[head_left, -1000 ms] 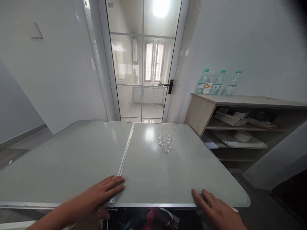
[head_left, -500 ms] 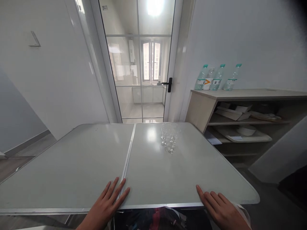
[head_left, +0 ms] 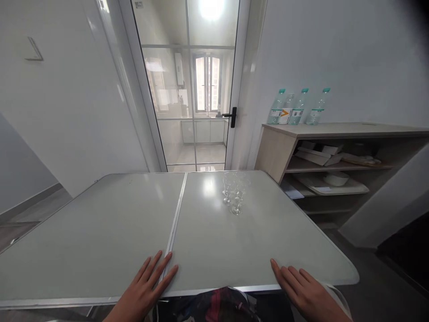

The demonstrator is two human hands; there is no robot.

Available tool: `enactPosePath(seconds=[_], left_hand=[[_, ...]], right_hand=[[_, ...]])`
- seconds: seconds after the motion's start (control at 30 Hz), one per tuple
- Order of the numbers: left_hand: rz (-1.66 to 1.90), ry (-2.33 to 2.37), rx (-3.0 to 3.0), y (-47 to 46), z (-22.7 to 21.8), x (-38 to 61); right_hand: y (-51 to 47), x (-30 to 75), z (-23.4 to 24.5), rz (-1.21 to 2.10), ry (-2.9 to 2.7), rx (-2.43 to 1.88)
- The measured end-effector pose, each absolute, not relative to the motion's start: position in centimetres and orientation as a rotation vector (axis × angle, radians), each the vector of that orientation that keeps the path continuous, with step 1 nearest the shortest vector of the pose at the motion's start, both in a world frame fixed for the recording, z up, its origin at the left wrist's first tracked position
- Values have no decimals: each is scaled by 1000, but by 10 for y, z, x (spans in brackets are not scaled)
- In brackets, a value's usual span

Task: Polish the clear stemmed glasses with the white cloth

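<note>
Hands flat on a grey folding table (head_left: 100, 223), palms down, fingers spread, nothing gripped by either. Left hand (head_left: 145, 288): laid at about 7 o'clock of the view, fingertips across the metal seam (head_left: 176, 217) that splits the tabletop; against the picture of half a second ago it sits a little lower and nearer the front edge, and against the picture of a second ago it has turned from slanting rightward to pointing straight ahead. Right hand (head_left: 303, 293): at about 5 o'clock, open, resting on the front edge near the rounded corner, hardly shifted between pictures. Glasses (head_left: 234, 192): a small cluster of clear stemmed ones, upright, close together, at roughly 12 to 1 o'clock from the hands and well apart from both; same spot on the tabletop throughout. Glass door (head_left: 191, 89) with black handle (head_left: 231, 117) beyond the far edge. Shelf unit (head_left: 335, 130) at 2 o'clock, bottles (head_left: 296, 107) standing on top. Judgement: change is slight, mostly the view dipping and swinging; both hands appear merely settled on the surface, with no reach toward the glasses begun.
</note>
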State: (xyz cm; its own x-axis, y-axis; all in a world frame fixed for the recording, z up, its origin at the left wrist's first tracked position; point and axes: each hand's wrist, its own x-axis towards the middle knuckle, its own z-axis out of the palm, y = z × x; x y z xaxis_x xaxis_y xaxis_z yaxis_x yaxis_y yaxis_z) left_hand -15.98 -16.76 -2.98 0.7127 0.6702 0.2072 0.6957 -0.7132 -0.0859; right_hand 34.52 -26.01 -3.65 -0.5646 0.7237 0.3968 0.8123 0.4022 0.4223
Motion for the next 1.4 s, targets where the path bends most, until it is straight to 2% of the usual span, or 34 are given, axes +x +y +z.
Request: enactPosePath(seconds=[0.07, 0.2, 0.27, 0.4, 0.53, 0.63, 0.77, 1.03, 1.4], left_hand=[[-176, -1102, -2894, -168, -5, -167], [79, -1052, -3304, -144, 66, -190], [98, -1124, -3376, -116, 98, -190], [-244, -1081, -3412, -47, 132, -134], [-520, -852, -3241, 5, 135, -30], [-563, -674, -3169, 27, 134, 42], [-630, -657, -3128, 41, 138, 100], [-220, -754, -3183, 54, 156, 127], [130, -800, -3256, 56, 170, 137]], right_hand=[[-258, 350, -30, -745, -2543, -1365], [-245, 344, 10, -117, -2556, -1456], [-231, 329, 30, 82, -2509, -1443], [-186, 280, 43, 130, -2615, -1053], [-140, 221, 25, 102, -2722, -624], [-116, 190, 13, 111, -2717, -532], [-101, 179, 6, 138, -2732, -534], [-92, 184, -3, 230, -2725, -522], [-81, 182, -1, 375, -2724, -445]])
